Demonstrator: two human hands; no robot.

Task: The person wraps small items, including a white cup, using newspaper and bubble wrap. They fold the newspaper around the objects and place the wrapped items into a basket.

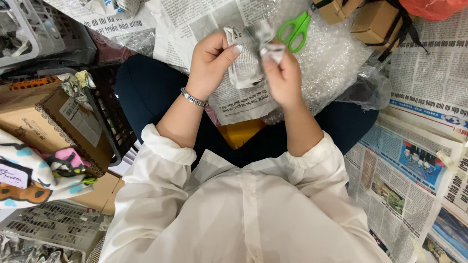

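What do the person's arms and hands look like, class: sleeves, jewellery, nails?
Both arms wear white shirt sleeves, pushed up into bunched cuffs near the elbows. The left hand has a silver link bracelet at the wrist and pale polished nails. The right hand shows no jewellery.

- The left hand [210,61] is raised before the chest, thumb stretched out toward the right, fingers curled.
- The right hand [283,73] is held close beside it, fingertips pinched together.
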